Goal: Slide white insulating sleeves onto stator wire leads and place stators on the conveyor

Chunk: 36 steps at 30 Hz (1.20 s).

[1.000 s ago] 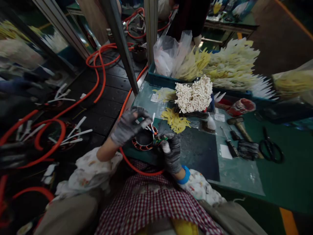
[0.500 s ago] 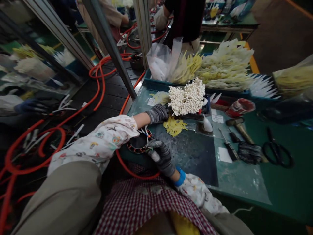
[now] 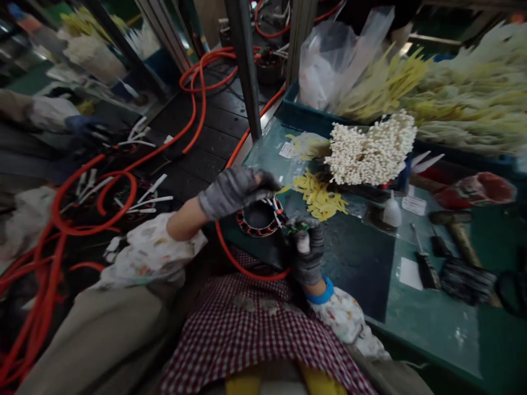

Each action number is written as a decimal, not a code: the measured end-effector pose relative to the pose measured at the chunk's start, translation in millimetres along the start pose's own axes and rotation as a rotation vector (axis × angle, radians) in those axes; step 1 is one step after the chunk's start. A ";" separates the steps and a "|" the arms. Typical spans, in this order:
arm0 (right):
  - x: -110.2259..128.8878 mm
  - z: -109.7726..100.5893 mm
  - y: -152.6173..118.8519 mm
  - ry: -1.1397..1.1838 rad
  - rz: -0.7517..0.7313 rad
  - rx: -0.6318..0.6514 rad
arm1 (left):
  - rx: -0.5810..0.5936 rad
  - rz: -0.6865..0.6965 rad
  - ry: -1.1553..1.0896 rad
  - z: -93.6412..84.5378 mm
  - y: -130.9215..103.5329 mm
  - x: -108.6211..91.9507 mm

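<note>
My left hand [image 3: 239, 189], in a grey glove, is closed in a pinch above the left side of a wound motor stator [image 3: 247, 229]. A thin yellow strip [image 3: 284, 190] sticks out at its fingertips. The stator is a dark ring with orange-red windings and white sleeved leads [image 3: 276, 211], lying at the table's near left edge. My right hand [image 3: 308, 249], also gloved, is closed just right of the ring, around a small green piece [image 3: 300, 227] whose kind I cannot make out. Beyond the hands lies a pile of yellow strips [image 3: 321, 195].
A bundle of white-tipped sticks [image 3: 370, 148] stands behind the pile. Right of it are a white squeeze bottle [image 3: 392, 211], a screwdriver [image 3: 426, 266] and a hammer [image 3: 457, 225]. A red hose [image 3: 247, 269] loops around the near edge. A co-worker's gloved hand [image 3: 88, 129] is at left.
My left hand has drawn back from the yellow pile with a strip at its fingertips. My right hand has come off the ring, slightly right. The view has shifted.
</note>
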State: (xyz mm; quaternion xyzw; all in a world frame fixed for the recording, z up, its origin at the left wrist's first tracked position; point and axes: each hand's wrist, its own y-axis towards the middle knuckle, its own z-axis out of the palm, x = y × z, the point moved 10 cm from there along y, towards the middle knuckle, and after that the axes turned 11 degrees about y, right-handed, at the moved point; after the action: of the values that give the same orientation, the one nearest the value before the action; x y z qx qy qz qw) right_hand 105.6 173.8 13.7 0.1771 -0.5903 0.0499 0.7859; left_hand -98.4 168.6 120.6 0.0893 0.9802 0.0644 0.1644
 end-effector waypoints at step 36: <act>45.1 45.9 20.1 -0.244 -0.178 0.429 | -0.444 0.127 0.303 66.9 -117.3 -35.2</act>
State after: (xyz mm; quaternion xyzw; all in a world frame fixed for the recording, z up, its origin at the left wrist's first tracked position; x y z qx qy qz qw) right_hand 71.5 171.1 71.8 0.3957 -0.6386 0.0828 0.6547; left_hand -61.5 53.7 50.5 0.1019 0.9480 0.3004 0.0268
